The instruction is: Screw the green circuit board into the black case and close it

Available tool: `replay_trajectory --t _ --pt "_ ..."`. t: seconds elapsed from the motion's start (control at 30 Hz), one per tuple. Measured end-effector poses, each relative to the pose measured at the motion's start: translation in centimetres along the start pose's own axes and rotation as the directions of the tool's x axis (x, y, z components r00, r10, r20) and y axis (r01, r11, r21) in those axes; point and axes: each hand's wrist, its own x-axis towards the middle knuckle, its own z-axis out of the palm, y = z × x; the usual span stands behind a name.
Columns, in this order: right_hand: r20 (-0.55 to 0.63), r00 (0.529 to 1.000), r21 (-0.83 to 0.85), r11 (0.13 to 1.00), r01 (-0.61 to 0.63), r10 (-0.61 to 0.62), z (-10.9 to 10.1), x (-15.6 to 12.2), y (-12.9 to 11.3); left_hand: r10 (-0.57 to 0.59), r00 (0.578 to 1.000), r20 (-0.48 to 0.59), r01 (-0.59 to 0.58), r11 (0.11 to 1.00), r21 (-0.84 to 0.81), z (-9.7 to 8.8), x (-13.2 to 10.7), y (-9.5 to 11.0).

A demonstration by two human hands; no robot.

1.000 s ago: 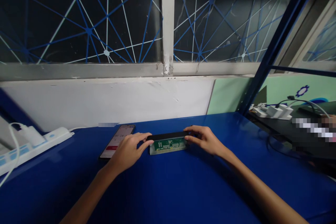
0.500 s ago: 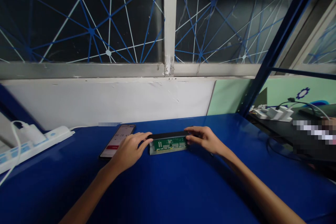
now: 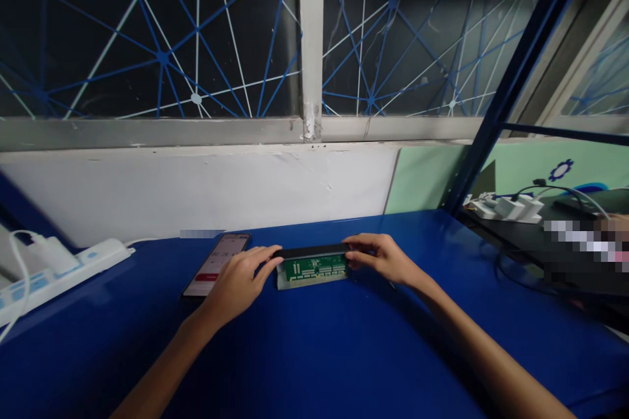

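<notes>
Between my hands is a long, narrow black housing, its upper part a dark strip [image 3: 310, 252]. A green circuit board [image 3: 317, 267] with pale connector rows shows on the side facing me, and a grey lip [image 3: 312, 284] runs along the bottom. My left hand [image 3: 240, 278] pinches the left end between thumb and fingers. At the right end, my right hand [image 3: 381, 258] grips with thumb and fingers; its fingertips are partly hidden behind the housing. Just left of the housing, partly behind my left hand, lies a phone [image 3: 228, 250] with a lit screen.
The blue tabletop [image 3: 314, 353] runs back to a white wall panel [image 3: 221, 190] below windows. On the left is a white power strip [image 3: 93, 260] with a plugged-in charger. A blue metal post [image 3: 491, 118] stands at the right, with chargers and cables [image 3: 521, 208] on a dark table beyond.
The whole scene has shifted slightly left in view. Both hands keep hold of the housing's ends, with no clear change in grip.
</notes>
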Motion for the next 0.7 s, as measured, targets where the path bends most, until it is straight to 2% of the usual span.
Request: replay_trajectory --t 0.3,0.7 --pt "-0.021 1.0 0.098 0.995 -0.012 0.015 0.3 0.2 0.4 -0.11 0.993 0.044 0.111 0.994 -0.023 0.1 -0.1 0.4" --pt "0.02 0.999 0.118 0.992 -0.048 0.046 0.7 0.2 0.9 -0.133 0.99 -0.039 0.127 0.984 -0.127 0.7 0.0 1.1"
